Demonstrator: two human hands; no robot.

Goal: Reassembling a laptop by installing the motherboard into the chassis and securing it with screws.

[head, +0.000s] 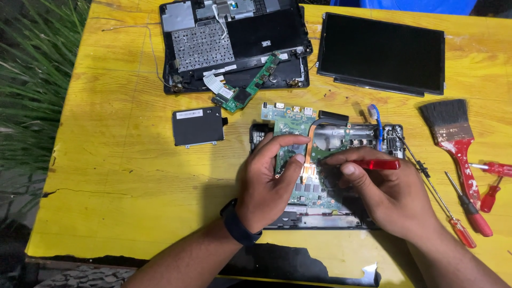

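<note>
Both hands on the green board

Your left hand (269, 178) lies curled, fingers pressing the green circuit board (298, 160) at mid-surface. Just right, your right hand (386, 194) grips a red-handled screwdriver (373, 165), its long axis running leftward, tip on the board beside your left thumb

A bare black rectangular screen panel (381, 52) lies at upper right. A white strip label (189, 114) sits on the black drive left of centre.
</note>
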